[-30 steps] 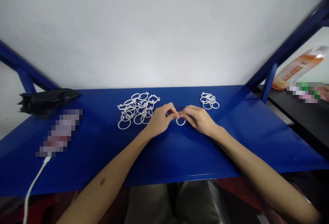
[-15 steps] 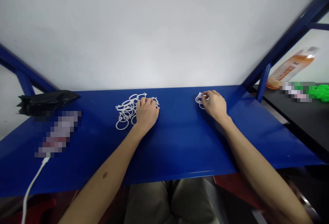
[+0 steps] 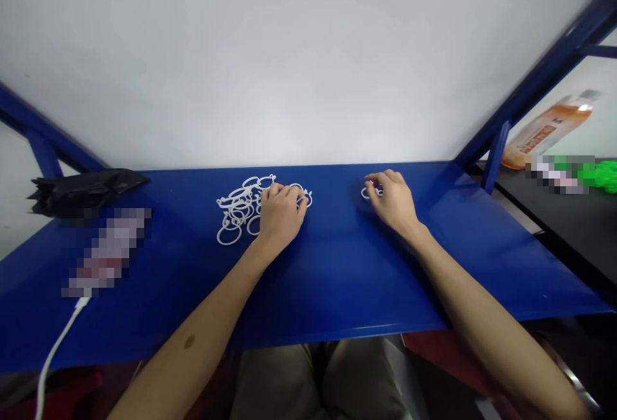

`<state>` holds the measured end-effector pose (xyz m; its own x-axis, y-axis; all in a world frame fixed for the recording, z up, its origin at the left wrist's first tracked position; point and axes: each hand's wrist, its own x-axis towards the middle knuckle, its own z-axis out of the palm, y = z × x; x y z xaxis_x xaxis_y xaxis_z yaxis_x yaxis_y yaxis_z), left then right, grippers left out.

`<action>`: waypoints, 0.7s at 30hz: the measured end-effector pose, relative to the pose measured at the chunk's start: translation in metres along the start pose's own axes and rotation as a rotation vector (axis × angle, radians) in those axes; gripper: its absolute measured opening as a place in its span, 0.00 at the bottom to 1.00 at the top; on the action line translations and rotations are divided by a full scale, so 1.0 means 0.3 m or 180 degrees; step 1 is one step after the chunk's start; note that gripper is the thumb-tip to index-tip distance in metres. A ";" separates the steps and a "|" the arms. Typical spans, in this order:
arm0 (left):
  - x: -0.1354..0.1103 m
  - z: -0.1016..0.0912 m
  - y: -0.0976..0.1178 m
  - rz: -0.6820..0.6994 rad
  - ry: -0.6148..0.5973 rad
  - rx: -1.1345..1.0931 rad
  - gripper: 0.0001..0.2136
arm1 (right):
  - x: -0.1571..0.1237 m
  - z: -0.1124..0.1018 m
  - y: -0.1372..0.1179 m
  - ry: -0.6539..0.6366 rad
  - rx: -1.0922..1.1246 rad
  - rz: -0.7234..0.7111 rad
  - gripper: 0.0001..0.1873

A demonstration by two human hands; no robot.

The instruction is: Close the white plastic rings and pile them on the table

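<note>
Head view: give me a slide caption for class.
On a blue table, left hand over a cluster of white rings, right hand at more rings.

White rings [image 3: 241,207]: at least ten, some hidden. Two hands [image 3: 282,216]. One black bag [image 3: 89,190], one bottle [image 3: 548,132], one cable [image 3: 56,345].

Just left of centre, toward 9 o'clock, the left hand [image 3: 282,214] covers part of the pile of white rings [image 3: 240,209], and toward 3 o'clock the right hand [image 3: 393,203] hides most of a smaller ring cluster [image 3: 365,197], so whether either grips a ring cannot be told. Mosaic blurs a flat object [image 3: 110,246] between 8 and 9 o'clock and another item [image 3: 559,175] at 3 o'clock, where the right edge cuts a green thing [image 3: 608,176] and the bottle's [image 3: 549,131] lettering is unreadable. The bottom edge crops the white cable [image 3: 55,347] at 8 o'clock.
</note>
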<state>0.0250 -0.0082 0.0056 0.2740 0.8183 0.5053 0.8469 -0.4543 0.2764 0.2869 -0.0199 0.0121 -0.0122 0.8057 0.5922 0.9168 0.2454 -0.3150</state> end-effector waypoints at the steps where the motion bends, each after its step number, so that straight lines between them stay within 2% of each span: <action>1: 0.000 -0.004 0.008 0.0001 0.0014 -0.0093 0.05 | -0.007 0.006 -0.024 -0.0092 0.0178 -0.0133 0.12; 4: 0.001 -0.023 0.038 0.0017 -0.0047 -0.0608 0.04 | -0.038 0.028 -0.096 -0.0600 0.0897 -0.0385 0.10; 6: -0.001 -0.036 0.057 -0.0010 -0.0275 -0.1233 0.04 | -0.061 0.042 -0.135 -0.0929 0.1318 -0.0432 0.13; 8: -0.003 -0.042 0.071 -0.0134 -0.0624 -0.2063 0.04 | -0.078 0.051 -0.161 -0.1084 0.1581 -0.0470 0.16; 11: -0.005 -0.037 0.074 -0.0464 -0.1048 -0.3190 0.06 | -0.090 0.053 -0.179 -0.0997 0.1838 -0.0477 0.16; 14: -0.006 -0.024 0.063 -0.0715 -0.1214 -0.3845 0.09 | -0.091 0.049 -0.185 -0.0879 0.2090 -0.0389 0.16; 19: -0.005 -0.021 0.049 -0.0968 -0.1268 -0.4202 0.17 | -0.091 0.047 -0.189 -0.0944 0.2415 -0.0199 0.24; 21: -0.004 -0.024 0.047 -0.0950 -0.1275 -0.4132 0.18 | -0.089 0.044 -0.190 -0.0986 0.2354 -0.0245 0.22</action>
<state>0.0333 -0.0183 0.0148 0.4572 0.8850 0.0882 -0.0677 -0.0643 0.9956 0.2295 -0.0484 0.0044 -0.2741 0.8583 0.4339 0.4085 0.5124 -0.7554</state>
